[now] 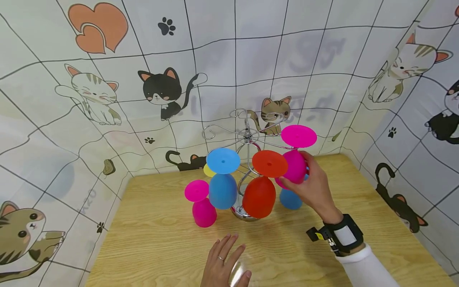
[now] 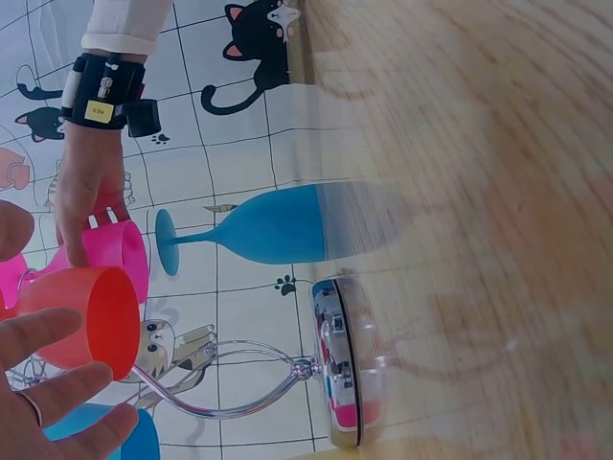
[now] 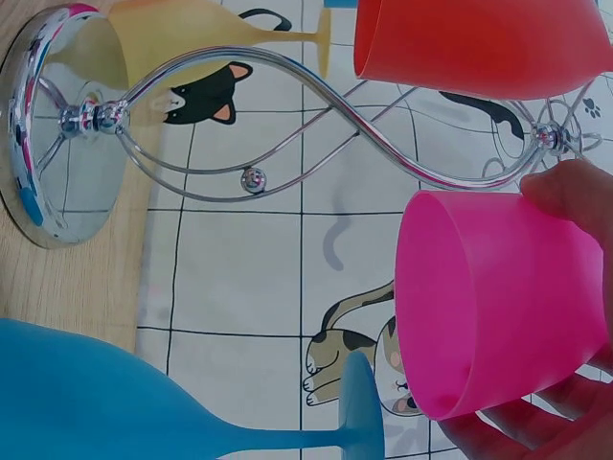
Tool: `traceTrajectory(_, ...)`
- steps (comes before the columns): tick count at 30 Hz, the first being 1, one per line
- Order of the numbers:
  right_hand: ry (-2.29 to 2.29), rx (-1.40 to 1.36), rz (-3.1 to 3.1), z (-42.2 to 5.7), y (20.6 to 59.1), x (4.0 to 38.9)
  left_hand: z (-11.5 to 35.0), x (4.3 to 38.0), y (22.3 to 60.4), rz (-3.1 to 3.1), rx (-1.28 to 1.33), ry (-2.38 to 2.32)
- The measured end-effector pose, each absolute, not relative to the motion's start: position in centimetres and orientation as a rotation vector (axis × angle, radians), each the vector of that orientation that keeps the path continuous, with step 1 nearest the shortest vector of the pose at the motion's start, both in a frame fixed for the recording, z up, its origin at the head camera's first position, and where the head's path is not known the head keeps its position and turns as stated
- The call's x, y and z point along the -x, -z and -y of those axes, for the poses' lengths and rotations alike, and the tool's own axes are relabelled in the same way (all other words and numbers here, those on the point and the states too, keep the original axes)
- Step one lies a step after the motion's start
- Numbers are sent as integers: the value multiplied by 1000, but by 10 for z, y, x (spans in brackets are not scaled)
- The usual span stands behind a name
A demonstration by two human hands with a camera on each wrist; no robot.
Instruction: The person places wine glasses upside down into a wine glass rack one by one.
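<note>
Beside the right arms of a curling, mirror-bright wire rack [image 1: 247, 136], I hold a pink goblet [image 1: 293, 164] upside down, my right hand [image 1: 316, 188] curled round its smooth, rounded bowl. My left hand [image 1: 223, 261] is spread in front, holding nothing. A matte red goblet [image 1: 259, 198] and a light-blue goblet [image 1: 222, 192] hang by flat, round feet; a second blue goblet [image 2: 273, 225] stands rim-down on the pale wood-grained table [image 1: 150, 247]. Around it, white wall covering [image 1: 215, 24] carries wavy black grid lines and cartoon cats.
</note>
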State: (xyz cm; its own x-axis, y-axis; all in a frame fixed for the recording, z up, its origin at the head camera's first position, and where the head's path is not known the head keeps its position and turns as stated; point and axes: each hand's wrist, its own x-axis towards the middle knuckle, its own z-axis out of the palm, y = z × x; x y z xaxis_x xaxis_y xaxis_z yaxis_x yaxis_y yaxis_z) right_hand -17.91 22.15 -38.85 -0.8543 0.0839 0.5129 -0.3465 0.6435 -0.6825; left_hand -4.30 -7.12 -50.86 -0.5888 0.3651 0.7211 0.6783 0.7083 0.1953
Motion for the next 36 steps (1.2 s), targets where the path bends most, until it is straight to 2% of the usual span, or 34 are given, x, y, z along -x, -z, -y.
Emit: traceTrajectory(36,-1195,-185,2403,-223,404,189,73,47,514,2242,768,601)
